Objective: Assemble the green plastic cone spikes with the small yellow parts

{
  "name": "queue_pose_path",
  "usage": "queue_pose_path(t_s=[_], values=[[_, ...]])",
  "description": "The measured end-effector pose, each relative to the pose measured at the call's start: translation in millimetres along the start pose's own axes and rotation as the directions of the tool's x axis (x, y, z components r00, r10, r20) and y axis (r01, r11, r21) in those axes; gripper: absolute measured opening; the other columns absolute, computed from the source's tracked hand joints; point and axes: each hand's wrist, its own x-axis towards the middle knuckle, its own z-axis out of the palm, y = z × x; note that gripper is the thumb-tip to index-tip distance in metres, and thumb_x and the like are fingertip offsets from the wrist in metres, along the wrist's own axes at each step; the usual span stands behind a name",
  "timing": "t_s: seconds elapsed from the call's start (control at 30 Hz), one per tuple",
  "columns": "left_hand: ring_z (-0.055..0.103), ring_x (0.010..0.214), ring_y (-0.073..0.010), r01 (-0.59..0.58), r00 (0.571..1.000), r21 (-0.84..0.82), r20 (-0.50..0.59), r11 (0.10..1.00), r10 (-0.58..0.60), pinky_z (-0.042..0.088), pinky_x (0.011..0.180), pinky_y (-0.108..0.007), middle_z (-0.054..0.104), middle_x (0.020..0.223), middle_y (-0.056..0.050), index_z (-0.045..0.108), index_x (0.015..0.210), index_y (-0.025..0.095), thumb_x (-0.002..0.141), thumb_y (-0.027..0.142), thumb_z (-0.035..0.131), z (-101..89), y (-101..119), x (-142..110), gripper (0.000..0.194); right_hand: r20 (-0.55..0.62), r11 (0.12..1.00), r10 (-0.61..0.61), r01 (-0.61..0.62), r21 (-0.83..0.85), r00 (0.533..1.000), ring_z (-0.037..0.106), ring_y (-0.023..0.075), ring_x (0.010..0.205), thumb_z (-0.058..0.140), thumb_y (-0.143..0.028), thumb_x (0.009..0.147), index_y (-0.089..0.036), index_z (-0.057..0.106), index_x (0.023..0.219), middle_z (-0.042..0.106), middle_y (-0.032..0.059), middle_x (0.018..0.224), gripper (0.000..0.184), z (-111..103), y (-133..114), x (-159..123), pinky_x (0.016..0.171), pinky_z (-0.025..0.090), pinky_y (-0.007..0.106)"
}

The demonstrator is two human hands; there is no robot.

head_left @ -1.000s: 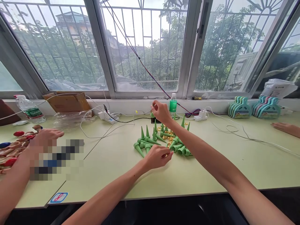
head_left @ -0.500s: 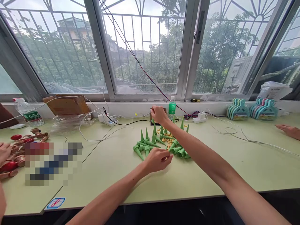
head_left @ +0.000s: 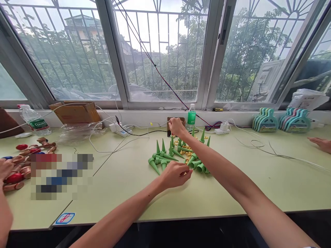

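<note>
While a pile of green plastic cones (head_left: 171,151) is covering the middle of a pale tabletop (head_left: 274,186), some standing on end and others lying flat, the wearer's two hands are working around it. Small yellow pieces (head_left: 185,149) are lying scattered among the cones. The left hand (head_left: 177,175) is hovering at the pile's near edge, its fingers bending inward and its fingertips drawing close together; whether it is gripping anything, I cannot tell. The right hand (head_left: 178,126) is hanging beyond the far side, its fingers curling into a loose fist in front of a small brown box (head_left: 183,121); its grasp is hiding from view, so I cannot tell what it is holding. A green-labelled bottle (head_left: 191,116) is standing just beside that box. At far left, another person's hand (head_left: 5,168) is resting by red and brown wooden pieces (head_left: 26,171); at far right, one more person's hand (head_left: 320,143) is showing.
</note>
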Motion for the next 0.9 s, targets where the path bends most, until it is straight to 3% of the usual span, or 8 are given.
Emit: queue_pose_path(t_s=[0.3,0.5,0.9], values=[[0.029,0.043,-0.0066,0.002,1.0,-0.006,0.014,1.0,-0.002,0.025,0.045,-0.023,0.038,0.046,0.003,0.038,0.051,0.017,0.087,0.022,0.049,-0.7,1,1,0.039,0.119,0.999,0.017,-0.021,0.036,0.993,0.06,0.0186,0.044,0.045,-0.014,0.094,-0.012,0.059,0.073,0.055,0.0063,0.047,0.025,8,2,2,0.044,0.045,0.026],[0.029,0.043,-0.0067,0.012,1.0,-0.016,0.018,1.0,-0.011,0.025,0.045,-0.023,0.038,0.046,0.003,0.039,0.051,0.017,0.087,0.022,0.049,-1.2,2,1,0.038,0.179,0.998,0.059,-0.063,0.012,0.982,0.061,0.0188,0.044,0.047,-0.011,0.09,-0.011,0.061,0.07,0.058,0.0101,0.049,0.024,-2,-5,3,0.045,0.05,0.027],[0.03,0.044,-0.0067,0.043,0.997,-0.013,0.062,0.999,-0.042,0.027,0.046,-0.022,0.039,0.046,0.003,0.037,0.051,0.017,0.087,0.022,0.05,-3.6,3,2,0.038,0.22,0.992,0.127,-0.124,-0.026,0.967,0.058,0.0195,0.039,0.059,-0.009,0.08,-0.011,0.061,0.06,0.051,0.0052,0.037,0.02,-18,-10,11,0.044,0.05,0.028]])
